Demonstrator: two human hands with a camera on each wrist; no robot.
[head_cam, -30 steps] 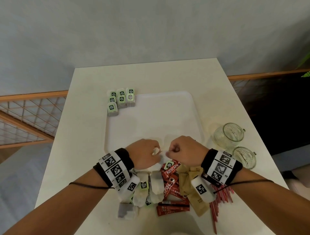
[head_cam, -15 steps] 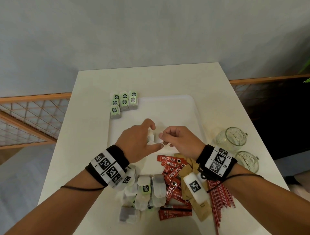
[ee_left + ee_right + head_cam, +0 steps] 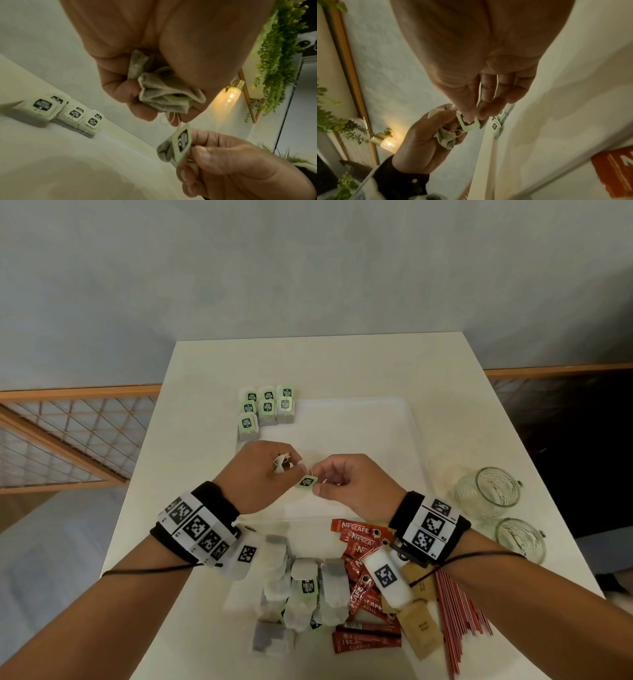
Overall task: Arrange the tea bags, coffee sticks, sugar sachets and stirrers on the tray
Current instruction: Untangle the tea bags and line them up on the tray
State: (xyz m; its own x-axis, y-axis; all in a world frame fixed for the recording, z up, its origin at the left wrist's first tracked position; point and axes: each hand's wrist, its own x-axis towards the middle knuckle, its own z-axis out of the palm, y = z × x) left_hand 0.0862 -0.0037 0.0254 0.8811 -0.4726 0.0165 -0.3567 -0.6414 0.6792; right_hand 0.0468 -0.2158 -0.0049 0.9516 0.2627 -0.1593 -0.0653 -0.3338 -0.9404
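Note:
Over the middle of the white tray (image 3: 376,422), my left hand (image 3: 287,465) grips a crumpled tea bag (image 3: 282,464), seen bunched in the fingers in the left wrist view (image 3: 164,92). My right hand (image 3: 317,486) pinches that bag's green tag (image 3: 306,481) between thumb and forefinger, with the string (image 3: 171,117) running between the two hands. Several tea bags (image 3: 267,405) lie in rows at the tray's far left corner. Loose tea bags (image 3: 305,587), red coffee sticks (image 3: 359,546), brown sugar sachets (image 3: 423,625) and red stirrers (image 3: 455,611) are piled near the table's front edge, under my wrists.
Two glass cups (image 3: 486,487) (image 3: 520,539) stand on the table right of the tray. The white table (image 3: 205,440) is narrow, with a wooden rail and lattice (image 3: 68,433) beyond its left edge and a grey wall behind.
Both hands lifted from the pile at the tray's near edge and moved out over the tray. The right hand has drawn the tag away from the bag in the left hand.

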